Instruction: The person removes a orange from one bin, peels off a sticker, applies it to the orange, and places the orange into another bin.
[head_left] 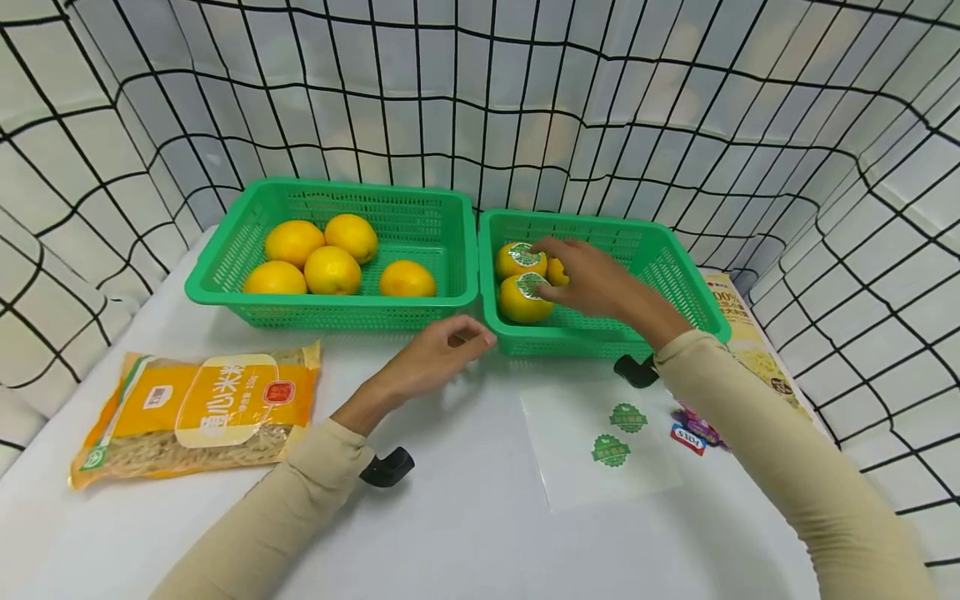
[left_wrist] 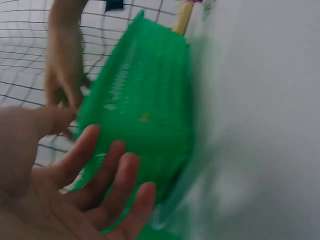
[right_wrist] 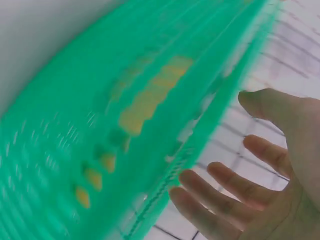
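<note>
- Fruits point(head_left: 517, 310), two with scalloped green labels point(head_left: 529, 286), sit at the left end of the right green basket point(head_left: 600, 342); their print is too small to read.
- Right hand point(head_left: 592, 279) reaches over them, fingers loosely bent and apart; whether a fingertip touches is hard to tell.
- Left hand point(head_left: 438, 354) is relaxed, fingers gently curved, holding nothing, near the perforated plastic baskets.
- Orange bag point(head_left: 161, 425), glossy, shows 米粉; the yellow packet point(head_left: 738, 325) shows "100%".
- Thin translucent sheet point(head_left: 558, 467) on the white desk point(head_left: 465, 517) carries two similar labels.

Long beige sleeves point(head_left: 791, 467), creased cuffs point(head_left: 333, 457), black wrist pieces point(head_left: 387, 467), bare fingers point(right_wrist: 242, 185)
</note>
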